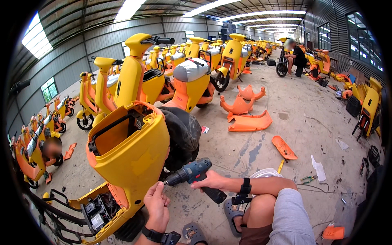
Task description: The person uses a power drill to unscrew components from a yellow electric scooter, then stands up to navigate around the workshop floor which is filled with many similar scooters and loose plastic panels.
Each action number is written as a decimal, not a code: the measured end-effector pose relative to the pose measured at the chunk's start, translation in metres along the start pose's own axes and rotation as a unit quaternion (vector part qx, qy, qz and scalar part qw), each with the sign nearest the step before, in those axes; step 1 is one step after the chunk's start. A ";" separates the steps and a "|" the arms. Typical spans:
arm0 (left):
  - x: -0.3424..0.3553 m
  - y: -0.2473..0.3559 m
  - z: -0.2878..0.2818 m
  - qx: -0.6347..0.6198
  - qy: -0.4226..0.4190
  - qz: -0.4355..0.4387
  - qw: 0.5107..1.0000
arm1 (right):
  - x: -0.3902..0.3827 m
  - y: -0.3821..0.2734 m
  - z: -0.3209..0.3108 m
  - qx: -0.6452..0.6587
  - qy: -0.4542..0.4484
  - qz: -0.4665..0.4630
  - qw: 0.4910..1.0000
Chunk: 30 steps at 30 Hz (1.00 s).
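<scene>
A dark blue and black cordless drill (190, 172) is in my right hand (210, 181), its fingers wrapped round the grip. The chuck points left. At the bit's tip, the thumb and fingertips of my left hand (157, 201) are pinched together; what they hold is too small to make out. Just left of both hands stands a partly stripped yellow scooter (134, 163). Its upper body is uncovered, showing a hollow opening with a black frame inside. Low on its left side, an open compartment (96, 212) shows wiring and black boxes.
Orange plastic covers (250, 121) lie on the concrete floor ahead. Nearer are another orange piece (284, 148), green-handled pliers (309, 179) and a white scrap (317, 167). Rows of yellow scooters (194, 83) fill the left and back. One person (298, 57) squats far right, another (52, 151) at left.
</scene>
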<state>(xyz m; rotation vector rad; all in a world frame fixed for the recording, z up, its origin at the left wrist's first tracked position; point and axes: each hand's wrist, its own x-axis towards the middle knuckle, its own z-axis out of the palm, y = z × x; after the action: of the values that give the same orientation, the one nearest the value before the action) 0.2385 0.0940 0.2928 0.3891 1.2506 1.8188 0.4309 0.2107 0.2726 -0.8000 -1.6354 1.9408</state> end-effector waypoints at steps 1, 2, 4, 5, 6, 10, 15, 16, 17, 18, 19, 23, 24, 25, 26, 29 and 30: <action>-0.002 0.001 0.001 -0.005 -0.001 -0.005 1.000 | 0.000 0.000 0.000 0.004 0.000 0.000 1.000; -0.004 0.002 0.002 -0.009 -0.001 -0.009 1.000 | 0.000 0.001 0.000 0.007 0.001 -0.001 1.000; -0.003 0.002 -0.001 -0.025 0.001 0.013 1.000 | 0.001 0.003 -0.002 0.010 0.000 0.002 1.000; -0.002 0.002 -0.002 -0.032 0.001 0.023 0.999 | 0.003 0.006 -0.004 0.010 0.000 0.006 1.000; -0.002 0.003 -0.002 -0.022 0.005 0.016 1.000 | 0.005 0.008 -0.006 0.011 -0.002 0.011 1.000; -0.002 0.004 -0.002 -0.003 0.006 -0.004 1.000 | 0.003 0.004 -0.005 0.001 0.006 0.009 1.000; 0.001 0.002 -0.004 -0.009 -0.003 -0.017 1.000 | 0.004 0.005 -0.007 0.003 0.009 0.007 1.000; 0.001 0.002 -0.004 -0.006 -0.005 -0.020 1.000 | 0.003 0.005 -0.007 0.001 0.009 0.007 1.000; 0.001 0.002 -0.004 -0.002 -0.007 -0.024 1.000 | 0.001 0.003 -0.006 0.000 0.009 0.007 1.000; -0.001 0.003 -0.004 0.002 -0.005 -0.025 1.000 | 0.000 0.002 -0.005 -0.002 0.009 0.007 1.000; -0.003 0.004 -0.003 0.006 -0.003 -0.025 1.000 | 0.001 0.003 -0.005 -0.004 0.009 0.006 1.000; -0.003 0.004 -0.001 0.020 0.003 -0.030 0.999 | 0.000 0.002 -0.006 -0.026 0.019 -0.005 0.999; -0.003 0.004 -0.001 0.019 0.006 -0.031 0.999 | 0.000 0.002 -0.006 -0.035 0.023 -0.010 0.999; -0.003 0.004 -0.001 0.019 0.008 -0.032 0.999 | 0.000 0.002 -0.006 -0.039 0.023 -0.018 0.999; -0.002 0.004 -0.001 0.018 0.011 -0.034 0.999 | 0.000 0.002 -0.006 -0.044 0.023 -0.025 0.998; -0.002 0.003 -0.002 0.002 -0.003 -0.031 1.000 | 0.002 0.003 -0.008 -0.052 0.029 -0.054 0.997; -0.002 0.003 -0.001 0.003 -0.004 -0.031 0.999 | 0.003 0.004 -0.008 -0.053 0.031 -0.065 0.996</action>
<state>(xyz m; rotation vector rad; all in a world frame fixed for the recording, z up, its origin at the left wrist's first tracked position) 0.2372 0.0911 0.2954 0.3573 1.2502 1.7587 0.4348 0.2180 0.2673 -0.7652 -1.7215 1.7356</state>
